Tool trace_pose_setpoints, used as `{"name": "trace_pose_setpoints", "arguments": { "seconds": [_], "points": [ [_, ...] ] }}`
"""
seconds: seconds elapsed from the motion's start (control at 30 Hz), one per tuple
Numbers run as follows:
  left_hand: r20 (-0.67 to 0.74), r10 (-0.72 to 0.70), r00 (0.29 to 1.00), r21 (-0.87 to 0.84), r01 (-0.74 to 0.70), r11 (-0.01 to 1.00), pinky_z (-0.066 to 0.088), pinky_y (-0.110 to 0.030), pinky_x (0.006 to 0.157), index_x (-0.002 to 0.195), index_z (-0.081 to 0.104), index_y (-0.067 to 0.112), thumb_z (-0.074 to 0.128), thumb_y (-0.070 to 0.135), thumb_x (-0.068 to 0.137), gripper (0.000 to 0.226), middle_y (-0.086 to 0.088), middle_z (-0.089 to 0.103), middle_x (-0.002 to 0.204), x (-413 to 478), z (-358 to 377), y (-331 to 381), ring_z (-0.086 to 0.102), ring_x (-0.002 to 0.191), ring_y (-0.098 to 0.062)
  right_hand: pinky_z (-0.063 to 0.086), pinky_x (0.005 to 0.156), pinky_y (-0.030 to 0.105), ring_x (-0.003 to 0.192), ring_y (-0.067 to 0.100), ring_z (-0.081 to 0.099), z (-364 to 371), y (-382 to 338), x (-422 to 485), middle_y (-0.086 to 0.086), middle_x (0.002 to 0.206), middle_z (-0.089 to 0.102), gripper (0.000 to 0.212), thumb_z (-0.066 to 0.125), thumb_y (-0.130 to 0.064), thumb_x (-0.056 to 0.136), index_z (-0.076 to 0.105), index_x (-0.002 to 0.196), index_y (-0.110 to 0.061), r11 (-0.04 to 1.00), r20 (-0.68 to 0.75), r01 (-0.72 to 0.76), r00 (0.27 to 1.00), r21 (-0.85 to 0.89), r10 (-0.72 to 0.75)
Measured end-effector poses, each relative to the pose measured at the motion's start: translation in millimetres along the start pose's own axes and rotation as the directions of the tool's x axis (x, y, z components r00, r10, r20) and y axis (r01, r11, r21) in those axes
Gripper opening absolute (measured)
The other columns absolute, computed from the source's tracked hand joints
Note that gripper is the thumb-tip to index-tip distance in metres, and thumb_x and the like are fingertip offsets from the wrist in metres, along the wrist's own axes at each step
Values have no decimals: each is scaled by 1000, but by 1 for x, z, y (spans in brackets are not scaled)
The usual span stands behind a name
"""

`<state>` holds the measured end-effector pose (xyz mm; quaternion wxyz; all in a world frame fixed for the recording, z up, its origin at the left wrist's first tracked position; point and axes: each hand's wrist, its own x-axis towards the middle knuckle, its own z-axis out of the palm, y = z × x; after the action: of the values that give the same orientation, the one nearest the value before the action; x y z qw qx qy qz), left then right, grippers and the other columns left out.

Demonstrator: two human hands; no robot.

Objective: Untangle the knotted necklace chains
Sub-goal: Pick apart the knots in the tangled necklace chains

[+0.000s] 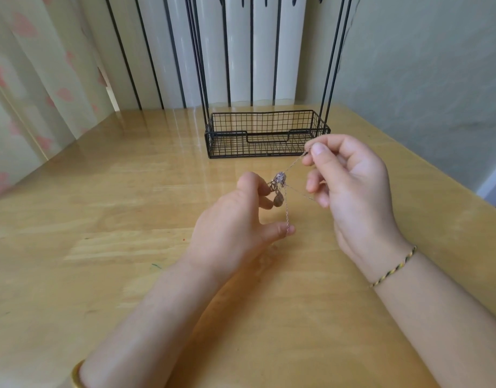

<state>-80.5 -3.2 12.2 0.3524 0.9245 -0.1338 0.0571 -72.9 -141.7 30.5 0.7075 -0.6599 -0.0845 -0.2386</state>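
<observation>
1. The left hand (pixel 230 228) and the right hand (pixel 353 186) are both bare.
2. Both forearms are bare as far back as the lower edge of the view shows them.
3. A thin cord bracelet (pixel 392 271) goes round the right wrist, just behind the hand. It is twisted from yellow and dark strands, which gives it slanting stripes along its length, and it sits snug.
4. A smooth, yellow-gold bangle (pixel 77 373) is on the left forearm. It is broader than the cord bracelet, and only a short curve of it shows at the bottom edge of the view.
5. The fingernails that show are short, rounded and plain; the right thumbnail (pixel 319 149) is the clearest.
</observation>
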Motion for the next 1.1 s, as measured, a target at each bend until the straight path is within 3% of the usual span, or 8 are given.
{"name": "trace_pose_setpoints", "arguments": {
  "seconds": [0.1, 0.2, 0.3, 0.4, 0.6, 0.77, 0.93, 1.1],
  "points": [
    [-34, -22, 999, -52, 20, 998, 54, -43, 74, 102, 38, 25, 77, 46, 72, 54, 14, 63, 110, 1, 1, -1, 64, 69, -18, 33, 42, 14, 50, 7, 47, 2, -2, -2, -6, 71, 59, 19, 47, -5, 96, 57, 82, -14, 996, 21, -38, 999, 86, 37],
    [-78, -47, 996, -118, 38, 992, 55, -43, 70, 100, 37, 21, 76, 43, 74, 51, 11, 63, 107, 2, 1, -3, 67, 59, -16, 32, 42, 16, 53, 7, 49, 4, -3, -2, -8, 70, 60, 19, 46, -5, 96, 56, 83, -13, 991, 40, -54, 998, 123, 49],
    [-95, -91, 991, -245, 65, 967, 54, -35, 49, 101, 34, 20, 76, 33, 79, 49, 9, 62, 106, 2, -1, -3, 65, 46, -17, 32, 42, 17, 53, 8, 49, 4, -3, -2, -8, 68, 61, 19, 44, -5, 97, 55, 83, -12, 984, 75, -71, 995, 161, 59],
    [-85, -129, 988, -366, 89, 926, 40, -21, 35, 106, 35, 21, 73, 24, 83, 45, 7, 62, 105, 2, -3, -3, 65, 44, -21, 30, 41, 17, 51, 8, 48, 5, -3, -3, -5, 69, 61, 18, 43, -5, 98, 54, 85, -11, 980, 123, -81, 991, 182, 59],
    [-37, -168, 985, -551, 120, 826, 35, -19, 33, 102, 42, 23, 70, 15, 85, 34, 3, 64, 98, 3, -1, 2, 63, 44, -21, 29, 41, 18, 50, 10, 47, 5, -5, -3, -2, 73, 60, 18, 42, -6, 98, 54, 85, -10, 972, 177, -104, 982, 213, 67],
    [-12, -154, 988, -610, 114, 784, 33, -19, 35, 103, 45, 21, 70, 14, 85, 32, 0, 67, 93, 3, 0, 5, 61, 44, -17, 28, 40, 17, 50, 9, 46, 6, -4, -3, 0, 75, 61, 19, 42, -7, 99, 54, 85, -10, 968, 207, -119, 976, 219, 73],
    [-5, -143, 990, -594, 112, 796, 32, -19, 35, 104, 49, 16, 70, 12, 85, 28, -5, 63, 90, 4, 2, 4, 58, 42, -15, 28, 40, 16, 50, 10, 45, 5, -4, -3, 0, 75, 61, 18, 42, -7, 99, 54, 86, -10, 965, 213, -134, 973, 225, 85],
    [-51, -134, 990, -566, 82, 820, 41, -21, 39, 93, 59, 9, 62, 8, 90, 5, -7, 64, 87, 4, -2, 2, 58, 43, -13, 31, 40, 12, 49, 11, 43, 4, -5, -2, -1, 73, 60, 19, 43, -6, 98, 54, 84, -12, 965, 169, -160, 977, 206, 126]
  ]
}}
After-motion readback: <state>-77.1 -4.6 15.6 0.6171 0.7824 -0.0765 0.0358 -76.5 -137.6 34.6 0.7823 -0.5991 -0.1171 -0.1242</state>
